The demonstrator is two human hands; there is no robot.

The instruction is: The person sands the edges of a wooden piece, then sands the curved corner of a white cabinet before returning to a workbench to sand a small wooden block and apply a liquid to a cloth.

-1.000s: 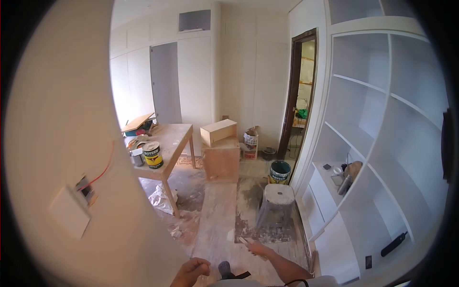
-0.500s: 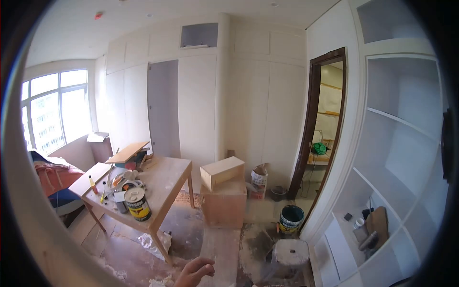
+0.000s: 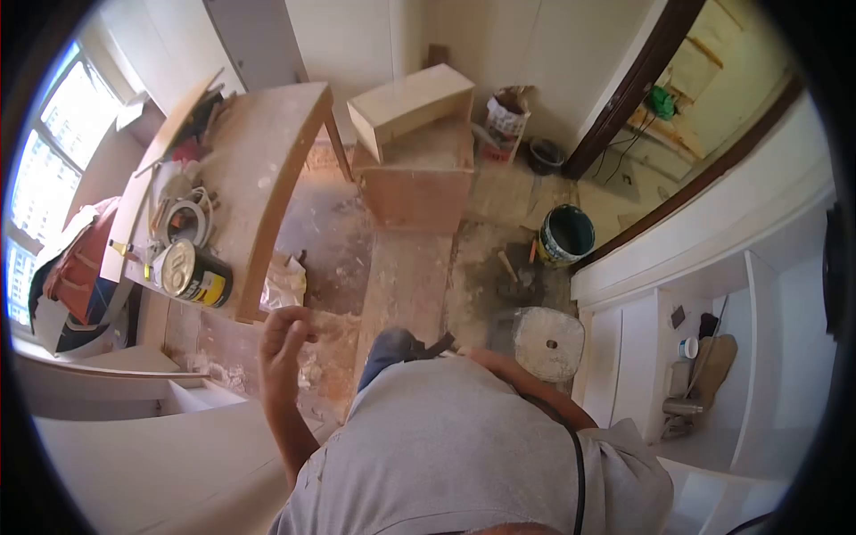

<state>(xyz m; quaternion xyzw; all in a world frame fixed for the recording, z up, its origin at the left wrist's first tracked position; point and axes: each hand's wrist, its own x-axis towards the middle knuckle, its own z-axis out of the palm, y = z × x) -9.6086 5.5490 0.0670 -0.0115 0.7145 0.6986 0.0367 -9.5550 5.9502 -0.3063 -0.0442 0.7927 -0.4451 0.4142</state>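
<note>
My left hand (image 3: 287, 332) is raised beside the near corner of the wooden table (image 3: 283, 160), fingers loosely curled and nothing seen in them. Low in front of my body, my right hand (image 3: 473, 357) is closed around the handle of what looks like a hammer (image 3: 435, 347); its dark head points away from me. My grey shirt hides part of that hand. A round-topped, dusty stool (image 3: 550, 343) stands just right of it. On the table's near end sits a paint can (image 3: 198, 275), with tape rolls (image 3: 189, 221) behind it.
A pale wooden box (image 3: 415, 105) rests on a larger wooden box (image 3: 415, 192) ahead. Near the doorway stand a paint-smeared bucket (image 3: 565, 236), a torn sack (image 3: 506, 125) and a dark basin (image 3: 546, 156). A crumpled plastic bag (image 3: 283, 283) lies by the table. White shelving (image 3: 624, 357) lines the right.
My view has tipped down, bringing my body, right arm and the tool into sight. My left hand now appears higher and further left, beside the table.
</note>
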